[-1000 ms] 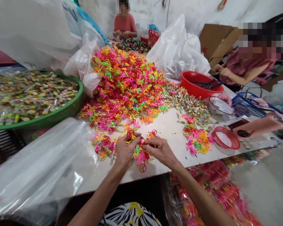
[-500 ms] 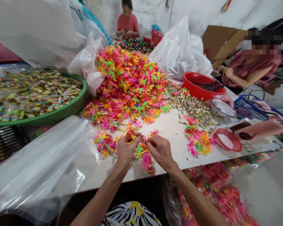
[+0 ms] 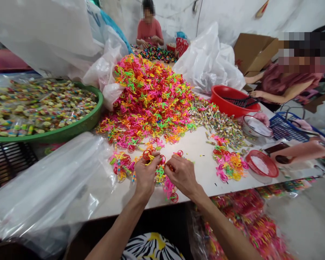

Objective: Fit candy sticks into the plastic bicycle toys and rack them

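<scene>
My left hand is closed in a pinch on a small plastic toy with a red wheel and a yellow part. Close beside it on the right, my right hand has its fingers pressed together, and whatever is in them is too small to make out. Between and below the hands lie several more bright plastic toys in pink, green and red. A small cluster of similar pieces rests left of my left hand. Beyond both hands rises a large heap of coloured plastic toys.
A green tub of wrapped candies stands left, near clear plastic sheeting. Candy tubes, a red basin, a small red basket and another toy pile lie right. Two people work around the table.
My right hand's fingers have curled in more and shifted slightly. The left hand keeps its pinch on the toy. The co-worker at right has reached an arm toward the red basin.
</scene>
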Demonstrator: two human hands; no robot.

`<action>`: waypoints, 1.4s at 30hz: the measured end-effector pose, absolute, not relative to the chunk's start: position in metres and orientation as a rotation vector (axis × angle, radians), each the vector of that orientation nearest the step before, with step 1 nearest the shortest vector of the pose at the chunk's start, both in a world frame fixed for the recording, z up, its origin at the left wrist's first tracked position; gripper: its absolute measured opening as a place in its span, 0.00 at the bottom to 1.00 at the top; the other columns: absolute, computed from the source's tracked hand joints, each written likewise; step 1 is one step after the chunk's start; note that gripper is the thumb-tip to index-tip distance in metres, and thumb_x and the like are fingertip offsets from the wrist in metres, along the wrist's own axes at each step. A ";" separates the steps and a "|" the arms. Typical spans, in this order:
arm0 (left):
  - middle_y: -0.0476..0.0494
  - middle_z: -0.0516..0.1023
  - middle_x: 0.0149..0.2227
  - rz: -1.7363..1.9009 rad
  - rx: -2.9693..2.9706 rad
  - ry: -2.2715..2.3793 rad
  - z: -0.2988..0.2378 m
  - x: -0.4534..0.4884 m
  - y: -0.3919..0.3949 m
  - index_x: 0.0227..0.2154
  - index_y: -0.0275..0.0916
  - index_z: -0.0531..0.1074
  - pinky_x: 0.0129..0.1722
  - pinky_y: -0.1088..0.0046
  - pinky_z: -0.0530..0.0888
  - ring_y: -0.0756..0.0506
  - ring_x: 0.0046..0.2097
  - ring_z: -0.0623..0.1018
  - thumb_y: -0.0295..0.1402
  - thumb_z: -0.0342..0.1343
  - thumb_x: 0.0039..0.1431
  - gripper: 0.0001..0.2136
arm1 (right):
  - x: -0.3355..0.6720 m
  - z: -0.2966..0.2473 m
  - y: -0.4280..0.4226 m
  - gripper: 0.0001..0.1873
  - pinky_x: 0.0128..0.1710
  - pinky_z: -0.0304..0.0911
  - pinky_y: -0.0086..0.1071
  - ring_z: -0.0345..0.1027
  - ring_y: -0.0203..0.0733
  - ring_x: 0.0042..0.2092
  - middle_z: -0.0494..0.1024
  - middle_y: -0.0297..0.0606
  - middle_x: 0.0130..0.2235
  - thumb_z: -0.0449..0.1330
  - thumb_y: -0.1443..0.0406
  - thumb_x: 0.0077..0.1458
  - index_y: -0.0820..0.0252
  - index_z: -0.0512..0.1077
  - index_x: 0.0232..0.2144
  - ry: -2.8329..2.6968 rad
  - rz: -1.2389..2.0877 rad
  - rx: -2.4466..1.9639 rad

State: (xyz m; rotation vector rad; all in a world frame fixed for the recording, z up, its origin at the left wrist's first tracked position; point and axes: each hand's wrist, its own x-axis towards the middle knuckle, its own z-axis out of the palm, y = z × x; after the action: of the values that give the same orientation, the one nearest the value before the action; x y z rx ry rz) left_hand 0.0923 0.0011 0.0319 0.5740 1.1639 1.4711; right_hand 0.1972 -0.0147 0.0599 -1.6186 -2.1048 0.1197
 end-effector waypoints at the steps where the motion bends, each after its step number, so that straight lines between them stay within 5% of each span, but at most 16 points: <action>1: 0.51 0.75 0.23 1.471 0.565 1.159 0.032 0.093 0.001 0.25 0.35 0.75 0.31 0.75 0.69 0.51 0.28 0.74 0.28 0.61 0.38 0.07 | 0.197 0.060 -0.015 0.09 0.26 0.47 0.27 0.61 0.33 0.25 0.70 0.33 0.23 0.53 0.70 0.48 0.60 0.66 0.18 -2.108 0.100 -1.627; 8: 0.50 0.77 0.25 1.428 0.541 1.125 0.034 0.092 0.004 0.27 0.35 0.76 0.31 0.76 0.69 0.52 0.28 0.73 0.29 0.63 0.38 0.08 | 0.191 0.050 -0.014 0.11 0.25 0.45 0.29 0.59 0.32 0.23 0.71 0.35 0.24 0.52 0.69 0.51 0.61 0.68 0.19 -2.099 -0.153 -1.633; 15: 0.48 0.78 0.27 1.431 0.585 1.048 0.029 0.086 0.002 0.29 0.36 0.77 0.32 0.75 0.70 0.50 0.31 0.75 0.30 0.63 0.39 0.10 | 0.204 0.060 -0.005 0.09 0.25 0.46 0.26 0.60 0.31 0.25 0.68 0.31 0.22 0.53 0.71 0.48 0.61 0.68 0.18 -2.137 0.323 -1.635; 23: 0.48 0.77 0.26 1.275 0.697 1.078 0.040 0.074 0.006 0.29 0.35 0.76 0.25 0.77 0.68 0.51 0.27 0.73 0.31 0.64 0.38 0.12 | 0.212 0.074 0.005 0.08 0.26 0.46 0.26 0.61 0.32 0.27 0.70 0.32 0.24 0.54 0.70 0.48 0.61 0.70 0.20 -2.213 0.365 -1.610; 31: 0.44 0.76 0.33 1.236 1.564 1.005 0.042 0.052 0.013 0.31 0.39 0.76 0.39 0.71 0.70 0.47 0.37 0.74 0.30 0.57 0.49 0.05 | 0.215 0.070 0.013 0.06 0.24 0.50 0.25 0.63 0.33 0.25 0.72 0.32 0.21 0.56 0.67 0.45 0.62 0.73 0.22 -1.996 0.858 -1.622; 37: 0.48 0.72 0.28 1.136 1.826 1.011 0.039 0.048 0.018 0.29 0.38 0.72 0.32 0.74 0.69 0.50 0.31 0.72 0.29 0.57 0.49 0.03 | 0.213 0.079 0.018 0.07 0.24 0.45 0.27 0.65 0.35 0.27 0.75 0.35 0.24 0.56 0.68 0.44 0.61 0.75 0.22 -2.246 0.509 -1.737; 42: 0.45 0.72 0.34 1.304 1.923 0.959 0.035 0.049 0.015 0.35 0.41 0.74 0.35 0.73 0.70 0.49 0.37 0.73 0.27 0.55 0.51 0.08 | 0.207 0.081 0.016 0.08 0.24 0.45 0.27 0.64 0.35 0.27 0.75 0.34 0.24 0.56 0.64 0.48 0.59 0.74 0.23 -2.236 0.488 -1.782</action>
State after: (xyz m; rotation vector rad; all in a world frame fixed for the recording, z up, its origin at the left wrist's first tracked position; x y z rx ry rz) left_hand 0.0491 0.0151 0.0346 1.9232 0.9587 1.3039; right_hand 0.2071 0.0163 0.0807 -1.7816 -2.2356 0.4878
